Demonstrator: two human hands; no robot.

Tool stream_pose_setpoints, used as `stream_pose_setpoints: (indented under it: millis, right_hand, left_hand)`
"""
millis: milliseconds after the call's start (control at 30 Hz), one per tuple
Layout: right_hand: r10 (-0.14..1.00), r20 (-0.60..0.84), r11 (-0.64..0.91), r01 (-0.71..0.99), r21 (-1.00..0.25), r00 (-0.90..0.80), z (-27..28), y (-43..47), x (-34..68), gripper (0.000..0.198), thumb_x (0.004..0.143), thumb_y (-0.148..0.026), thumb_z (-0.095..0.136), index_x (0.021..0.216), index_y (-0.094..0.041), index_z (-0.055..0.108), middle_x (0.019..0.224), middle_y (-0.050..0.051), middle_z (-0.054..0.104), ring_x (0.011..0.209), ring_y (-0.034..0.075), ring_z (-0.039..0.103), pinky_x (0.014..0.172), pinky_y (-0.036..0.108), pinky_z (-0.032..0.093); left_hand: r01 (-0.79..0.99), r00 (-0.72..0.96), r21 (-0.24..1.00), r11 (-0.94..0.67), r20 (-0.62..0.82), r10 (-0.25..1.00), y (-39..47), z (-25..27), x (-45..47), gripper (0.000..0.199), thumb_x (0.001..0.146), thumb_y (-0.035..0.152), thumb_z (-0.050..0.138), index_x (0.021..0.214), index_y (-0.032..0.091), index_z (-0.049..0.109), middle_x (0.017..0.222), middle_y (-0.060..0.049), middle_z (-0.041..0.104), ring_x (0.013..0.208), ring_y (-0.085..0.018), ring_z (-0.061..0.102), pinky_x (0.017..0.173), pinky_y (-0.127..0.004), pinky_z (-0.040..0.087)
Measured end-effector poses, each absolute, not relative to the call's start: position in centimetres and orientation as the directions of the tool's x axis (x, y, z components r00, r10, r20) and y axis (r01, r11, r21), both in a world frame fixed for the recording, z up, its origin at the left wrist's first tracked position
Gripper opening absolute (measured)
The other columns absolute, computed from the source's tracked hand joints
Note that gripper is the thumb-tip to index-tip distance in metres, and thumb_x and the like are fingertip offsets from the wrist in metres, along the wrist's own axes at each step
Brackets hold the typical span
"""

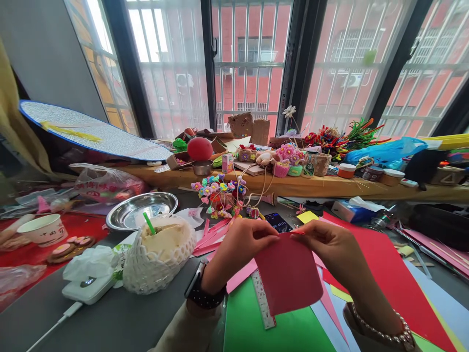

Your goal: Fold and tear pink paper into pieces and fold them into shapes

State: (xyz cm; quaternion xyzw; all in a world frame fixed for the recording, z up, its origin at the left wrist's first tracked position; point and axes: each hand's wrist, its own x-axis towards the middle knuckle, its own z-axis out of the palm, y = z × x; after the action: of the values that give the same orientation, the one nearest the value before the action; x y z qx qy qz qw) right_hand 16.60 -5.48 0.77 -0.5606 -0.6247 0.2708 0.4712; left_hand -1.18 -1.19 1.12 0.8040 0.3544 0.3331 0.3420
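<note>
A dark pink sheet of paper (291,276) hangs down between my hands, its lower corner rounded. My left hand (249,239) pinches its top edge at the left, thumb and fingers together. At the right end of that edge my right hand (328,239) pinches it as well; a narrow strip there looks folded over. Beneath the sheet lie a green sheet (242,318) and a patterned ruler (262,298), partly covered. Cut pink strips (212,234) are spread left of my left hand, and a phone (278,222) lies just beyond both hands.
Left of my arm stand a coconut (164,239) in white foam netting with a green straw, a metal plate (113,215), a white charger (88,288) and a paper cup (44,232). Red sheets (384,274) lie at right. Craft flowers (220,193) and a crowded sill (164,176) are behind.
</note>
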Motion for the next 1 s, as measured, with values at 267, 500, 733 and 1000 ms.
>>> stream_pose_setpoints:
  millis: [267,500,733,1000]
  right_hand:
    - [0.937,0.343,0.271,0.473,-0.839,0.071,1.45,-5.69,17.02,0.02,0.065,-0.039,0.059,0.069,-0.019,0.063,0.067,0.003,0.064,0.065,0.018,0.057,0.055,0.026,0.043]
    - [0.937,0.349,0.291,0.488,-0.823,0.03,1.47,-5.72,16.99,0.013,0.068,-0.032,0.057,0.068,-0.021,0.064,0.069,0.003,0.066,0.069,0.02,0.059,0.06,0.029,0.045]
    - [0.922,0.384,0.334,0.588,-0.736,-0.043,1.55,-5.73,16.87,0.02,0.072,-0.037,0.051,0.069,-0.021,0.062,0.062,0.001,0.062,0.061,0.016,0.055,0.053,0.025,0.041]
    - [0.949,0.315,0.282,0.502,-0.818,-0.02,1.22,-5.32,17.04,0.023,0.069,-0.041,0.054,0.076,-0.02,0.061,0.072,0.003,0.064,0.068,0.018,0.058,0.058,0.027,0.043]
  left_hand:
    - [0.355,0.53,0.768,-0.532,0.303,0.792,-1.72,1.45,-0.88,0.016,0.071,0.026,0.052,0.074,0.017,0.065,0.072,-0.001,0.065,0.067,-0.013,0.057,0.059,-0.018,0.04]
    - [0.357,0.558,0.769,-0.531,0.28,0.781,-1.59,1.24,-0.72,0.016,0.071,0.025,0.051,0.075,0.017,0.064,0.075,-0.001,0.065,0.07,-0.013,0.057,0.061,-0.019,0.041]
    - [0.362,0.536,0.737,-0.571,0.337,0.774,-1.95,1.3,-0.52,0.015,0.072,0.024,0.051,0.075,0.019,0.064,0.076,0.0,0.065,0.068,-0.012,0.057,0.063,-0.019,0.04]
    - [0.377,0.437,0.749,-0.544,0.374,0.818,-1.95,1.55,-0.4,0.016,0.072,0.027,0.051,0.072,0.018,0.064,0.071,0.001,0.065,0.065,-0.012,0.057,0.058,-0.018,0.039]
